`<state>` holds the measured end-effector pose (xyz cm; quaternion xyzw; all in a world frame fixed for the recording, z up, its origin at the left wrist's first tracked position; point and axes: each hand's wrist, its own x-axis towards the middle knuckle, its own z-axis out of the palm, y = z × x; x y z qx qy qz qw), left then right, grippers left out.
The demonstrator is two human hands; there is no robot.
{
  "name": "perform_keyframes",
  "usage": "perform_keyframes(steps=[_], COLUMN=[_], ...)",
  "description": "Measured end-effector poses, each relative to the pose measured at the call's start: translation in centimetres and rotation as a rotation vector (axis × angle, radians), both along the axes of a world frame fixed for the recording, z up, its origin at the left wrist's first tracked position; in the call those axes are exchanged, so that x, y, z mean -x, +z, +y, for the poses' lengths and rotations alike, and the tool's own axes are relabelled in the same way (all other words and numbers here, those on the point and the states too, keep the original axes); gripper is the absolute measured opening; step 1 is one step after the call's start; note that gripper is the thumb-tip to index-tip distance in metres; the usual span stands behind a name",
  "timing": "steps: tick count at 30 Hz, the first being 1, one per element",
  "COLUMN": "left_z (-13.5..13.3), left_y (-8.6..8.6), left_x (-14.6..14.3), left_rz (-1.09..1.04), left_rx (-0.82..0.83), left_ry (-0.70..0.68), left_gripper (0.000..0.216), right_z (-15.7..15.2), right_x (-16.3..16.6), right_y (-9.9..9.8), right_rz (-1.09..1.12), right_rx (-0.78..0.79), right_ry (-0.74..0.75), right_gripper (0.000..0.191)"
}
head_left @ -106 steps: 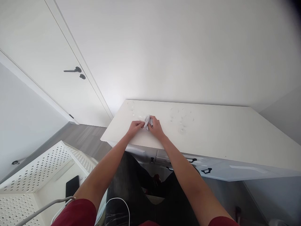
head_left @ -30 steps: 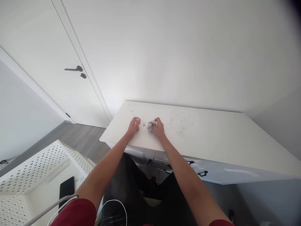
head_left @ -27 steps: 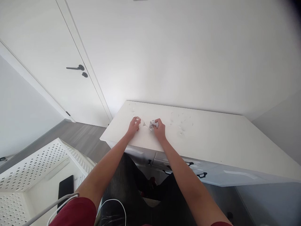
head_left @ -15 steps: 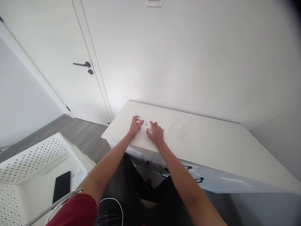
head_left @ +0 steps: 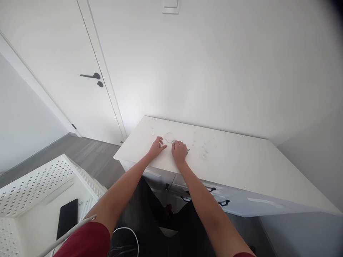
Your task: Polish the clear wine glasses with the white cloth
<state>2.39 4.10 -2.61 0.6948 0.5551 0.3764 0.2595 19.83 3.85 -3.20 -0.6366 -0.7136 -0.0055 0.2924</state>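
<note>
The left hand point(head_left: 158, 146) lay open and empty; the right hand point(head_left: 179, 150) covered a cloth point(head_left: 187, 150), its grip unclear. Either could topple the clear glass point(head_left: 169, 137) on the worktop point(head_left: 241, 160).

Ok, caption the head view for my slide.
Both hands, left and right, rest on a white dresser beside clear glasses.

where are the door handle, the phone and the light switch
door handle point(head_left: 89, 76), head view, middle of the dark lever
phone point(head_left: 67, 218), head view, centre of the black screen
light switch point(head_left: 170, 6), head view, lower part of the white plate
</note>
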Motion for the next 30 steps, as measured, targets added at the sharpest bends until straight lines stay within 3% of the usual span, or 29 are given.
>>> perform_keyframes(steps=[3,11,16,30], left_z=[0.1,-0.3,-0.4,-0.3], left_y=[-0.3,-0.1,0.1,0.0], left_x=[-0.7,-1.6,-1.4,-1.5], left_rz=[0.145,0.322,0.366,0.318], left_rx=[-0.002,-0.005,-0.007,0.005], left_ry=[0.000,-0.019,-0.016,-0.001], left_gripper=[0.012,0.011,0.013,0.008], right_z=[-1.2,-4.9,-4.7,-3.9], right_x=[-0.9,-6.4,-7.9,-8.4], right_y=[0.3,0.5,0.8,0.8], right_rz=[0.053,0.197,0.267,0.353], right_rx=[0.032,0.169,0.213,0.227], right_ry=[-0.091,-0.304,-0.378,-0.473], right_gripper=[0.029,0.034,0.034,0.034])
